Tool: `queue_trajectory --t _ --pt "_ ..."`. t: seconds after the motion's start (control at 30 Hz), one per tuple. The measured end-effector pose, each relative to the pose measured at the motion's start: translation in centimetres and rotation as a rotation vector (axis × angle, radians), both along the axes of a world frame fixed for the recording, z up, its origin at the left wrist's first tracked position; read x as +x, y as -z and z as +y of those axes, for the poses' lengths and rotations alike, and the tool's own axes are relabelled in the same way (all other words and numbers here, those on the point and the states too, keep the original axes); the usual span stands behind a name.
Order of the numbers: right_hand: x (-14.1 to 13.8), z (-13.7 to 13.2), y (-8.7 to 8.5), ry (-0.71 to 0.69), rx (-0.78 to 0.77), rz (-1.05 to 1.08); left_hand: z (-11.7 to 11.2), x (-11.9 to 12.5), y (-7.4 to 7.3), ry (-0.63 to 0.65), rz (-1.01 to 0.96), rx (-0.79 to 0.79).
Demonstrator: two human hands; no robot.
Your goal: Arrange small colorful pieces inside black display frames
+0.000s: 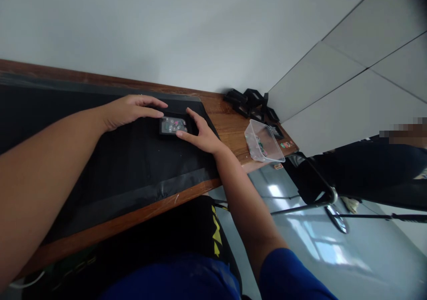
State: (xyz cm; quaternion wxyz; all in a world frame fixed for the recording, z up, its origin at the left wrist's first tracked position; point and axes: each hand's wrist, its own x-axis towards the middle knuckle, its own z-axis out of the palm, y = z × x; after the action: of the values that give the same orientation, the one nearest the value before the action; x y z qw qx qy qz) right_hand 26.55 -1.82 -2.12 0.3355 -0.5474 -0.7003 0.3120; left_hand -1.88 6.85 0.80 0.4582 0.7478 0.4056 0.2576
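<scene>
A small dark tray (172, 125) holding several tiny coloured parts lies on a black mat (110, 166) that covers the wooden table (230, 126). My left hand (131, 110) rests flat on the mat at the tray's left edge, its fingertips touching the tray's upper left corner. My right hand (200, 133) sits at the tray's right side, thumb against its lower edge and index finger along its right edge, so both hands frame the tray. Neither hand lifts it.
A clear plastic box (263, 142) with a few small parts stands near the table's right end. Black plastic pieces (251, 103) are piled by the wall corner. Another person in dark clothes (367, 171) sits at the right, beside a chair frame (320, 200).
</scene>
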Motion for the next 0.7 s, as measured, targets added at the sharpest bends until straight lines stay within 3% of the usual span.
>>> queue_trajectory --t 0.23,0.53,0.7 --pt "0.2 0.1 0.1 -0.049 0.045 -0.111 -0.5 0.2 -0.5 0.097 0.236 0.082" --pt "-0.1 0.3 0.4 -0.037 0.086 -0.101 -0.5 0.2 0.6 0.074 0.14 0.032" --pt "-0.8 -0.4 -0.1 -0.03 0.166 -0.283 -0.6 0.4 0.5 0.019 0.091 -0.048"
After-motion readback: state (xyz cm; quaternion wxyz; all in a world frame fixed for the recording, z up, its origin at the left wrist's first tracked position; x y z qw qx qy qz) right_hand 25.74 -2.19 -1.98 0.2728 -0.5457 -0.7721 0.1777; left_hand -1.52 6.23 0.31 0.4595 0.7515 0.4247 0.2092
